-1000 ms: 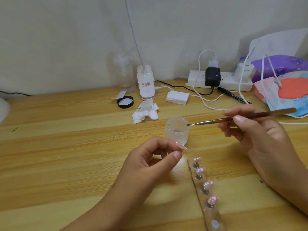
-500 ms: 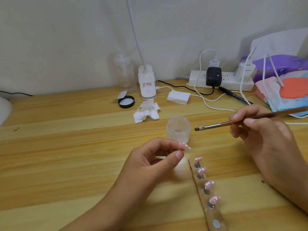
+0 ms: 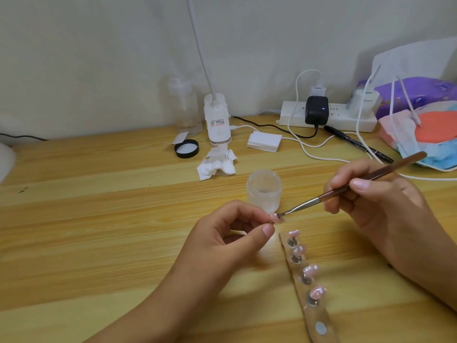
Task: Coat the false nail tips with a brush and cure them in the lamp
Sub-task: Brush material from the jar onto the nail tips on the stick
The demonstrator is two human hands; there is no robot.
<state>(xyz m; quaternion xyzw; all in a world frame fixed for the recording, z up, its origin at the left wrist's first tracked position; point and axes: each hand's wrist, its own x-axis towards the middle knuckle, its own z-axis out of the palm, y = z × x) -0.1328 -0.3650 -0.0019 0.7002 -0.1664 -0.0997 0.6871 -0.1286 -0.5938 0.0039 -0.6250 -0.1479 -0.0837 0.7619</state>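
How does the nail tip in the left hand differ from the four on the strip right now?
The held nail tip is pinched in the left hand above the table; the four strip tips sit on metal studs on the strip. The brush, gripped by the right hand, touches the held nail tip; nothing touches the strip tips. Both are pink with white decoration.

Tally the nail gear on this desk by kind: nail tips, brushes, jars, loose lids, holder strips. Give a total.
nail tips: 5 (1 pinched in the left hand, 4 standing on the holder strip)
brush: 1
jar: 1
black lid: 1
holder strip: 1
Total: 9
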